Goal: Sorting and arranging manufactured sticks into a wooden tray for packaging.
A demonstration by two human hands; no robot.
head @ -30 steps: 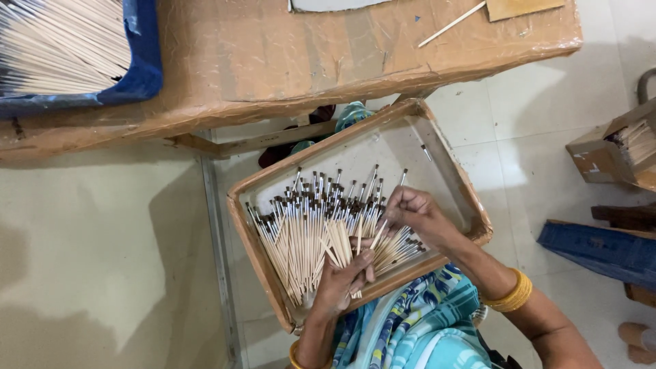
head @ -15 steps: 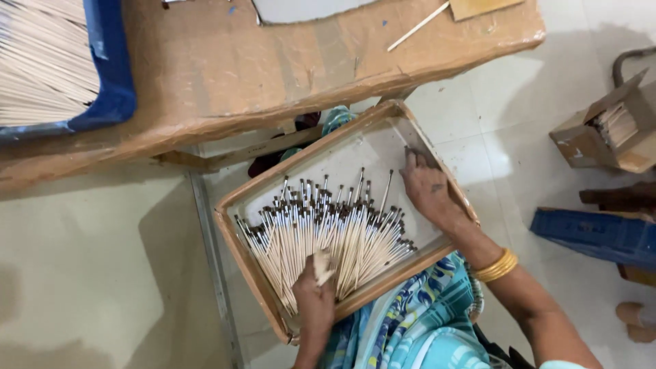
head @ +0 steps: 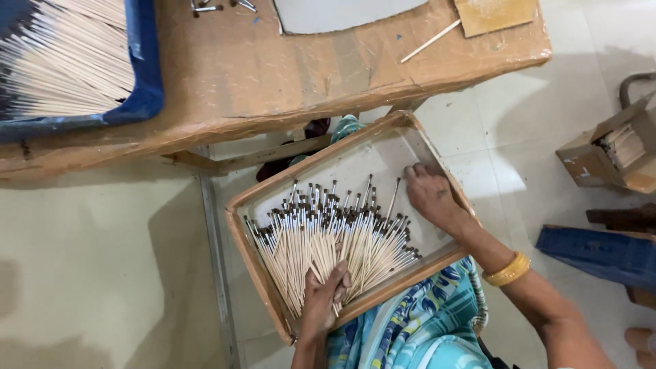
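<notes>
Your right hand [head: 432, 197] has slid flat to the tray [head: 355, 140] corner, empty; left hand [head: 322, 301] grips brushes [head: 328, 236], mostly unsorted.

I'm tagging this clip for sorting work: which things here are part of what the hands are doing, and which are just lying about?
In hand:
- wooden tray on the lap
- dark-tipped sticks fanned in it
- left hand on the stick ends
- right hand inside the tray's far corner

Lying about:
- blue tray of sticks on the table
- single stick
- cardboard box on the floor
</notes>
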